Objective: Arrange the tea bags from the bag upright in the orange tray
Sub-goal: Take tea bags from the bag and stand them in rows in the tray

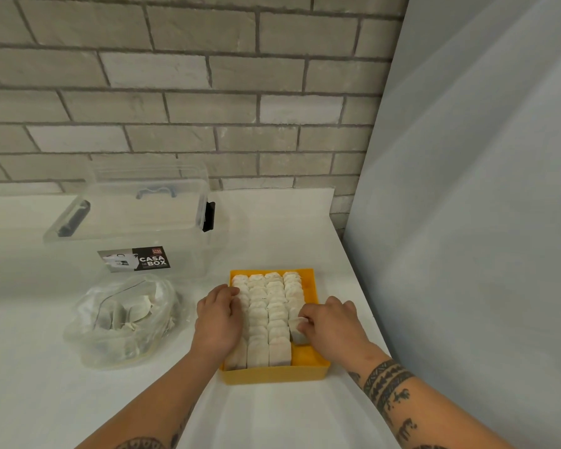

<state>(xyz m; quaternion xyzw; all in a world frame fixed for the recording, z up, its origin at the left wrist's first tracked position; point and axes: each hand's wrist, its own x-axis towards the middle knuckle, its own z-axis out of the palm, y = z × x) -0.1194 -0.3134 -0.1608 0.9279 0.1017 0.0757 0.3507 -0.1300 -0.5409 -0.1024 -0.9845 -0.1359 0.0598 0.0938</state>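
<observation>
The orange tray (311, 288) lies on the white table and holds several rows of white tea bags (268, 314) standing upright. My left hand (217, 319) rests flat over the tray's left row, fingers straight. My right hand (332, 325) pinches one tea bag (297, 333) at the near end of the rightmost row, above a bare orange patch of tray floor. A clear plastic bag (123, 319) with more tea bags lies left of the tray.
A clear plastic storage box (133, 228) with a black latch and a "CASA BOX" label stands behind the bag. A grey brick wall runs along the back. A pale blue panel (467, 222) closes off the table's right side.
</observation>
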